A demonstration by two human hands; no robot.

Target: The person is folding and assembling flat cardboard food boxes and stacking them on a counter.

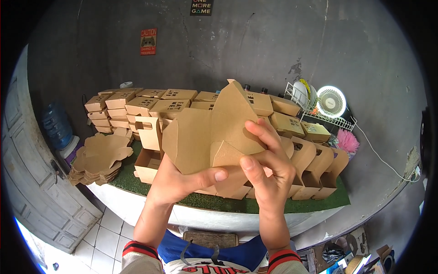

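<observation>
A partly folded brown cardboard box blank (191, 132) is held up in front of me, its flaps bent at different angles. My left hand (182, 180) grips its lower left edge, thumb lying across the front and the other fingers hidden behind. On the right side, my right hand (271, 160) pinches a small flap, with the thumb low and the index finger raised against the panel. Behind the blank stand folded handled boxes; one handled box (148, 166) shows to the left and a row of open-topped boxes (315, 171) to the right.
A stack of flat cardboard blanks (98, 157) sits at the table's left end. Closed boxes (137, 100) are piled along the back. The green mat (219, 205) covers the table. At the right are a white dish rack (328, 118) and a round fan (331, 101). A wooden stool (210, 238) stands below.
</observation>
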